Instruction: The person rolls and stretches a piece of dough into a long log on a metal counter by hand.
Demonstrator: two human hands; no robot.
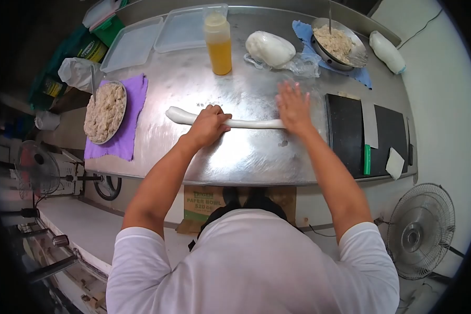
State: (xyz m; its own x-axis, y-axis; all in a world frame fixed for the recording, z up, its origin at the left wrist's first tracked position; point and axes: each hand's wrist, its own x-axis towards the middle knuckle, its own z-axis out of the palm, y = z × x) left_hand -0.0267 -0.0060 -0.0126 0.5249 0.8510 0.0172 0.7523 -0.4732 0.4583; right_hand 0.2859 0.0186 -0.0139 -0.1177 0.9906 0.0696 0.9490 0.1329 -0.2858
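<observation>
White dough rope (254, 124) lies on the steel table (240, 162), near the middle, directly before the wearer whose head feed I follow from afar. I set my clock on the left hand, 12 at the table's far edge.

Key relation: the rope's long axis runs roughly 9 to 3, across the body. Left hand (210, 125) is on it, fingers curled around, as I read it, nearer the thick end. That bulbous end pokes out just past the knuckles towards 10; the thinner length runs out at 3. Right hand (296, 109) sits at that 3 o'clock end, palm down, fingers spread and pointing to 12, clasping nothing I can see.

Farther out: bottle of yellow liquid (218, 47) at 12, plastic-wrapped dough lump (271, 48) at 1, metal bowl (357, 49) of pale lumpy mixture at 2, black boards (345, 131) at 3, another mound of mixture (104, 111) on purple cloth (136, 118) at 9.

Hard to make out: the rope's 3 o'clock tip, covered by the right hand; whether that palm presses down, I cannot tell. Right fingertips blur. Left fingertips are partly hidden.
</observation>
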